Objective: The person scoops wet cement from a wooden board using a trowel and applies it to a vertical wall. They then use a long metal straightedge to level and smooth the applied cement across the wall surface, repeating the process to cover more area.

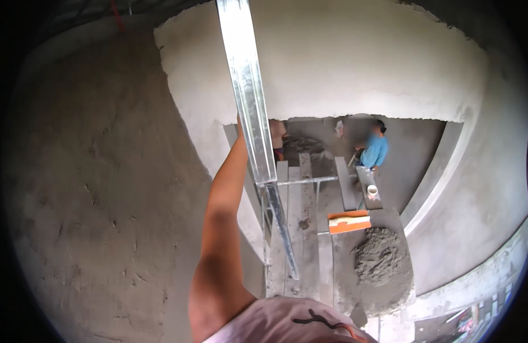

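metal bar (252,103) beside left forearm (232,171)

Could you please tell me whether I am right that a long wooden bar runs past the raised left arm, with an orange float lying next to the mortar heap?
Not quite: the head view shows that the long bar is shiny metal, not wood. It does run past the raised left arm, and the orange float lies next to the mortar heap.

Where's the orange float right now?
In the head view, the orange float is right of centre, just beyond the mortar pile and slightly to its left.
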Demonstrator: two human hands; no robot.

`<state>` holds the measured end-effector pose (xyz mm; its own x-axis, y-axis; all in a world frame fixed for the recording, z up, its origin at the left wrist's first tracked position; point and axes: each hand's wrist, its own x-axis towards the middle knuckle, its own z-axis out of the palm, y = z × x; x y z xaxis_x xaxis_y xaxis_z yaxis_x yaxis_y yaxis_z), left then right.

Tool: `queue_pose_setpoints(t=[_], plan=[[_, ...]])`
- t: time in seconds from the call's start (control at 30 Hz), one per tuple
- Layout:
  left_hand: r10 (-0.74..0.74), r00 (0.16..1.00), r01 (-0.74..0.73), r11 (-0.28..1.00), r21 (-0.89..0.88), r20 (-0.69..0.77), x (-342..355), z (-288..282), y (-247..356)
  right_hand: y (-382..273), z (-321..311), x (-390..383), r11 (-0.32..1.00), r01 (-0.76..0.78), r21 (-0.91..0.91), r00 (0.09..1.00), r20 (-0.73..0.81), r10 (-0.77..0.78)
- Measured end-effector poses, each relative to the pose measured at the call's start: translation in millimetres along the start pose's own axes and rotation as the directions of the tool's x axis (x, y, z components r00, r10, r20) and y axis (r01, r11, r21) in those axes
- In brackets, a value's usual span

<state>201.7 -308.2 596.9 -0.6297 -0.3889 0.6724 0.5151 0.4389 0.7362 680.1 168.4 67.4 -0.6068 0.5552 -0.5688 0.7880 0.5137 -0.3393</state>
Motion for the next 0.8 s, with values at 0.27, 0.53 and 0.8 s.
queue_pose_setpoints(t=[0.27,0.53,0.8], plan=[[-0.093,0.996,0.093,0.990,0.102,-0.009,25,58,-19,-38,21,-42,0.995,-0.016,0.098,0.997,-0.079,0.024],[-0.076,0.997,0.077,0.996,0.033,-0.028,16,119,-74,-54,45,-81,0.979,-0.083,0.184,0.986,-0.126,0.107],[-0.298,0.950,0.231,0.870,0.436,0.093,27,144,-65,-36,66,-114,0.936,-0.215,0.278,0.949,-0.167,0.267]])
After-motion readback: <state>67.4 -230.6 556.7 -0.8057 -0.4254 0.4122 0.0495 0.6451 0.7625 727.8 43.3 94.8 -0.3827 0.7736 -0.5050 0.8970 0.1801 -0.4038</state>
